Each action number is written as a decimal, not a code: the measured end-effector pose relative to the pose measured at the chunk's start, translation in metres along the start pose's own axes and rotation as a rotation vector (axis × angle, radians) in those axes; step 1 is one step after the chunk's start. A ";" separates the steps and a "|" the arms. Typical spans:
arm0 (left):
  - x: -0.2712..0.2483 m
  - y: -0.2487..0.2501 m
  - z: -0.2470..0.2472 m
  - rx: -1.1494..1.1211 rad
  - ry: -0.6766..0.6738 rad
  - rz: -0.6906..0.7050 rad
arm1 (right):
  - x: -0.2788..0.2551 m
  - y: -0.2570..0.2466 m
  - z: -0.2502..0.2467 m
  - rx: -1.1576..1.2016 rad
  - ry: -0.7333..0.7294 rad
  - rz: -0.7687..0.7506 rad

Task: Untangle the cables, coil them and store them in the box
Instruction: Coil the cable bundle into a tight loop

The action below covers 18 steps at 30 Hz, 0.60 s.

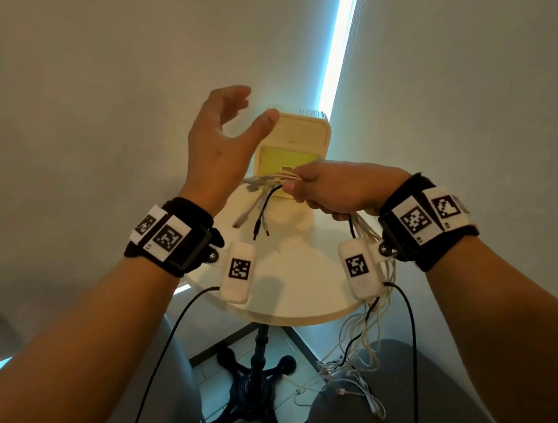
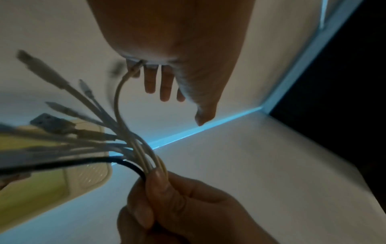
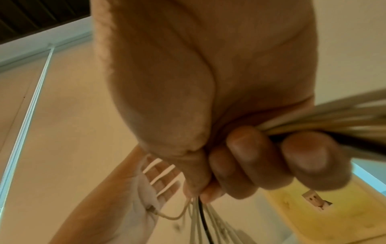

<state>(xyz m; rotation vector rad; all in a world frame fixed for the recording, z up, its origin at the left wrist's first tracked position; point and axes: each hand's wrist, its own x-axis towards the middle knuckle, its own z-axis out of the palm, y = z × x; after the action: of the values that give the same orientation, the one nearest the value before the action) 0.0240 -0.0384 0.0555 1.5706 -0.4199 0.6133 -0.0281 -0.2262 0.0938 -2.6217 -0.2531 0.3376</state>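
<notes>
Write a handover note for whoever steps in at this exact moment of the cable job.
Right hand: grips the cable bundle near its plug ends, above the round table.
Left hand: raised and open, holding nothing; the left wrist view shows one white cable's end near its fingers, contact unclear.
The bundle's long ends hang off the table edge, tangled over the lap.
The yellow box stands at the back of the table, open.
Done: cables gathered in one hand.
Left: separate, coil, store each in the box.

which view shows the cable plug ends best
The left wrist view: the plug ends fan out close up from the right hand, though blurred. The head view shows them small over the table; the right wrist view shows none clearly.
</notes>
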 end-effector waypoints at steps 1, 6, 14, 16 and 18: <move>-0.001 0.001 -0.001 0.062 0.028 0.075 | 0.000 0.000 0.000 -0.007 -0.001 0.007; -0.002 0.012 0.002 0.184 -0.028 0.276 | 0.002 -0.001 -0.001 -0.059 0.002 0.024; -0.028 -0.013 0.017 0.007 -0.575 -0.279 | -0.006 0.003 -0.011 0.083 0.131 -0.051; -0.035 -0.013 0.017 -0.117 -0.599 -0.377 | -0.005 0.006 -0.006 0.177 0.176 -0.075; -0.039 -0.013 0.018 -0.209 -0.626 -0.414 | -0.004 0.009 -0.001 0.320 0.234 -0.116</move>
<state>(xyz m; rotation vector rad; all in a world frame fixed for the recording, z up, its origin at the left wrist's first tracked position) 0.0038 -0.0589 0.0213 1.5630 -0.5777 -0.2489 -0.0310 -0.2353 0.0911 -2.2922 -0.2478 0.0258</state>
